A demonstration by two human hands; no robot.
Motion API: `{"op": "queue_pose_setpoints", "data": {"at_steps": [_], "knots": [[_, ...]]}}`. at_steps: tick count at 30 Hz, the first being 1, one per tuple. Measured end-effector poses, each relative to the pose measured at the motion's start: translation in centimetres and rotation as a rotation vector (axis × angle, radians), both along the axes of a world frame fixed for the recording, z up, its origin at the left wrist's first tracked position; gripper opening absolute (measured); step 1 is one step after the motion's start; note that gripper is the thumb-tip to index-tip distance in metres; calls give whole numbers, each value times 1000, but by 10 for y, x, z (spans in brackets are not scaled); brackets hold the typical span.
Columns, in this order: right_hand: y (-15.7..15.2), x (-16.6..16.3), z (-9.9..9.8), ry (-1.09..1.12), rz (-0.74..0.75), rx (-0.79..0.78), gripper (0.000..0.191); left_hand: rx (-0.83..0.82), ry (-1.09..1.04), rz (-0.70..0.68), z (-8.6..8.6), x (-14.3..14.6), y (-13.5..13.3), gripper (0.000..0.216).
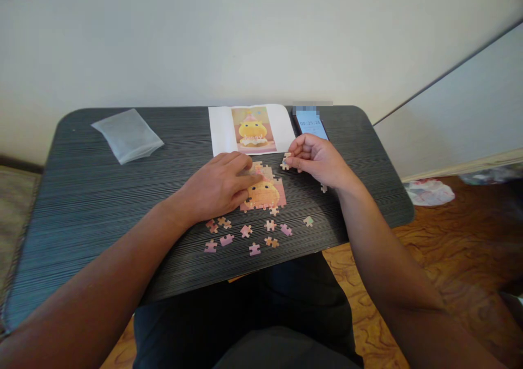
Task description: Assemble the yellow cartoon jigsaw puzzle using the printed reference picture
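A partly joined jigsaw puzzle (pixel 265 192) lies mid-table, showing a yellow character with dark eyes. My left hand (pixel 216 186) rests over its left side, index finger and thumb apart and touching the puzzle; it holds nothing that I can see. Between the thumb and fingers of my right hand (pixel 316 159) is a pale puzzle piece (pixel 285 162), held just right of the puzzle's upper edge. Another loose piece (pixel 323 188) lies under the right wrist, partly hidden. Several pink and orange pieces (pixel 254 248) are scattered below the puzzle, with a greenish piece (pixel 308 221) to their right.
Behind the puzzle lies a white sheet (pixel 223 132) with the printed reference picture (pixel 253 129). A phone (pixel 311 123) displaying a timer is beside it. A clear plastic bag (pixel 128 136) lies at the back left of the dark table (pixel 180 134), which stands against a wall.
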State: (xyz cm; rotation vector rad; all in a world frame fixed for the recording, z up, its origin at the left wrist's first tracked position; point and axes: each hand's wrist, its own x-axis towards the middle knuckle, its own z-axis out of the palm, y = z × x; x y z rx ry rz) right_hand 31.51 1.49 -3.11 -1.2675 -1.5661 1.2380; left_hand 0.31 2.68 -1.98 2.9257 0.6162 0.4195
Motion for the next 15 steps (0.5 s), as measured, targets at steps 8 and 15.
{"op": "queue_pose_setpoints", "data": {"at_steps": [8,15], "knots": [[1,1,0,1,10,2,32,2,13,5,0,-1,0,35],[0,1,0,3,34,-7,29,1,5,4,-1,-1,0,36]]}}
